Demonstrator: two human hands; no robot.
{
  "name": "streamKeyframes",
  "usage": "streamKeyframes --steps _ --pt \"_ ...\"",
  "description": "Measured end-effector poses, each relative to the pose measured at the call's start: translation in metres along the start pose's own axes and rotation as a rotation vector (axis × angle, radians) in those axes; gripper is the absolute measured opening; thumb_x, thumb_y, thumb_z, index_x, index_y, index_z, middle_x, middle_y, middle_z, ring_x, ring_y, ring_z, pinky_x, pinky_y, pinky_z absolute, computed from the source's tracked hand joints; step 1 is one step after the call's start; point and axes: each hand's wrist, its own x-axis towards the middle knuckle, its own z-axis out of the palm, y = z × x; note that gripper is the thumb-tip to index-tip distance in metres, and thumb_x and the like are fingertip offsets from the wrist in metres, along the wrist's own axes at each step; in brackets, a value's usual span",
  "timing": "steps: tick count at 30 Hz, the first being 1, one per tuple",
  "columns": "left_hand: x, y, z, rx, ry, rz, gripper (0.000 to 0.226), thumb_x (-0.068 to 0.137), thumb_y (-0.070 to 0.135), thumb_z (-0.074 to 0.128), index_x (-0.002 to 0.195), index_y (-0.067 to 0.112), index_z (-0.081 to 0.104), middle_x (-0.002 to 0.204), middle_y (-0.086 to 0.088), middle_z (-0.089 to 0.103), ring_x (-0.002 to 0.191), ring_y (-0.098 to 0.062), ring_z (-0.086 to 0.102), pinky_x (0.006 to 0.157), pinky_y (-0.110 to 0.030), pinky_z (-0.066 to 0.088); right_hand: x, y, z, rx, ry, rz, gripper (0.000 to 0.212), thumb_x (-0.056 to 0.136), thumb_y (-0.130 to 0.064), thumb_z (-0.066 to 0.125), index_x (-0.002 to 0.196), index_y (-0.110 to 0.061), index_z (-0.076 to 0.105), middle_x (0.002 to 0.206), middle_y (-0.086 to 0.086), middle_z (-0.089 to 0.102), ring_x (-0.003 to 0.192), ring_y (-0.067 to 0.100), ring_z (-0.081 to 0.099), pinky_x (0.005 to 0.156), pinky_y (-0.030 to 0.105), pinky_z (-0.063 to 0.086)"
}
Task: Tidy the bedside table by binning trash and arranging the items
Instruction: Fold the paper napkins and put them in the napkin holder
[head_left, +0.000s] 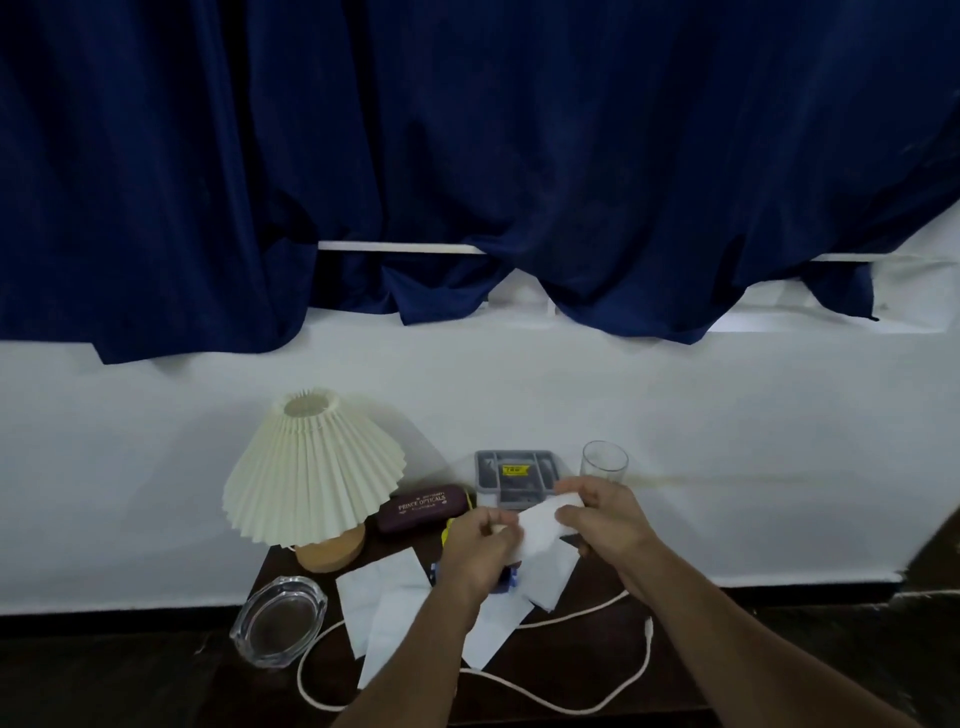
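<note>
Both hands hold one white tissue (540, 527) above the dark bedside table (587, 691). My left hand (480, 543) pinches its left end and my right hand (597, 517) grips its right end. More white tissues (387, 597) lie spread on the table under my forearms. A small blue item (511, 579) shows partly below my left hand. A yellow object (448, 532) peeks out beside that hand, mostly hidden.
A pleated cream lamp (311, 478) on a wooden base stands at the back left, a maroon glasses case (421, 506) beside it. A grey organiser tray (517, 475) and clear glass (603, 462) sit at the back. A glass ashtray (278, 621) overhangs the left edge. A white cable (644, 660) loops across the front.
</note>
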Motion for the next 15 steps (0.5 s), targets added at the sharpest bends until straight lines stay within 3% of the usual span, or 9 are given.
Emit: streamKeyframes --steps 3,6,9,11,13,15 --pt "0.020 -0.006 -0.002 -0.019 0.069 -0.013 0.022 0.093 0.010 0.065 0.114 0.017 0.059 0.107 -0.011 0.068 0.065 -0.017 0.066 0.044 -0.023 0.050 0.022 0.003 0.014 0.033 0.047 -0.015 0.042 0.085 0.004 0.064 0.121 -0.018 0.065 0.109 0.002 0.069 0.095 0.025 0.069 0.059 0.032 0.055" --pt "0.049 -0.017 -0.003 -0.058 0.103 -0.002 0.024 0.092 0.009 0.067 0.116 0.011 0.062 0.103 -0.014 0.071 0.056 -0.015 0.065 0.051 -0.025 0.052 0.048 0.000 0.027 0.051 0.084 -0.066 0.043 0.085 0.007 0.065 0.120 -0.017 0.066 0.113 0.005 0.070 0.103 0.025 0.068 0.069 0.032 0.058" --pt "0.079 -0.023 -0.003 -0.080 0.148 0.052 0.009 0.090 0.011 0.068 0.099 0.009 0.071 0.087 -0.011 0.075 0.064 -0.019 0.067 0.059 -0.030 0.054 0.078 0.000 0.033 -0.040 0.069 -0.131 0.027 0.085 0.004 0.065 0.095 -0.020 0.073 0.101 0.004 0.077 0.095 0.024 0.072 0.072 0.033 0.058" --pt "0.094 -0.022 -0.005 -0.083 0.171 0.074 0.008 0.090 0.011 0.068 0.095 0.005 0.069 0.075 -0.007 0.071 0.061 -0.017 0.064 0.059 -0.030 0.053 0.096 -0.005 0.033 -0.069 0.064 -0.141 0.028 0.085 0.000 0.066 0.085 -0.027 0.073 0.092 -0.001 0.077 0.091 0.021 0.072 0.073 0.038 0.060" --pt "0.108 -0.020 -0.008 -0.083 0.198 0.062 0.006 0.091 0.008 0.067 0.094 0.003 0.067 0.072 -0.008 0.068 0.056 -0.014 0.060 0.055 -0.028 0.051 0.112 -0.013 0.031 -0.121 0.074 -0.158 0.027 0.085 -0.002 0.065 0.087 -0.028 0.073 0.091 -0.005 0.075 0.090 0.017 0.070 0.078 0.040 0.059" --pt "0.116 -0.015 -0.011 -0.079 0.216 0.042 0.003 0.091 0.008 0.067 0.092 0.011 0.068 0.078 -0.007 0.071 0.063 -0.017 0.063 0.059 -0.031 0.053 0.124 -0.022 0.029 -0.168 0.085 -0.186 0.024 0.085 -0.003 0.064 0.091 -0.023 0.075 0.089 -0.005 0.074 0.087 0.016 0.069 0.075 0.038 0.058"
